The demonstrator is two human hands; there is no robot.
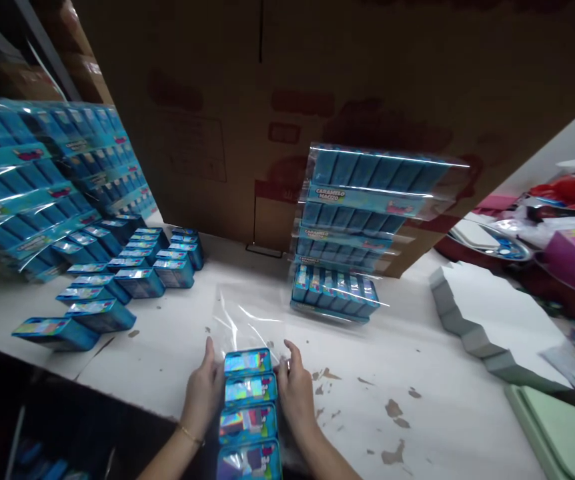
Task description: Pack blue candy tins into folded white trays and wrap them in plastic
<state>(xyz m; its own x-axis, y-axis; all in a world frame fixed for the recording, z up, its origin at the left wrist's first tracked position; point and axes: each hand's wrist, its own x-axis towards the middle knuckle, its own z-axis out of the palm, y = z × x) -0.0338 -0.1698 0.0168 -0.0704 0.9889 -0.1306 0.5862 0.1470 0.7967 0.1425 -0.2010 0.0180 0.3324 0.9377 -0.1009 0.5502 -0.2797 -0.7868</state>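
A row of small blue candy boxes (pixel 248 423) runs up from the bottom edge of the head view, with shiny labels facing up. My left hand (pixel 202 393) presses against its left side, and my right hand (pixel 295 397) grips it from the right. Both hands have a finger or thumb pointing forward; the other fingers are partly hidden. Beyond the front box, a clear plastic bag (pixel 250 313) lies spread on the white table (pixel 347 407), its mouth not clearly visible. The bottom of the row is cut off by the frame.
Loose blue boxes (pixel 140 283) stand in groups at left, before wrapped stacks (pixel 17 180). Another wrapped stack (pixel 350 227) leans near a big cardboard box (pixel 207 100). White zigzag-edged sheets (pixel 497 313) and a pale green lid (pixel 562 427) lie at right.
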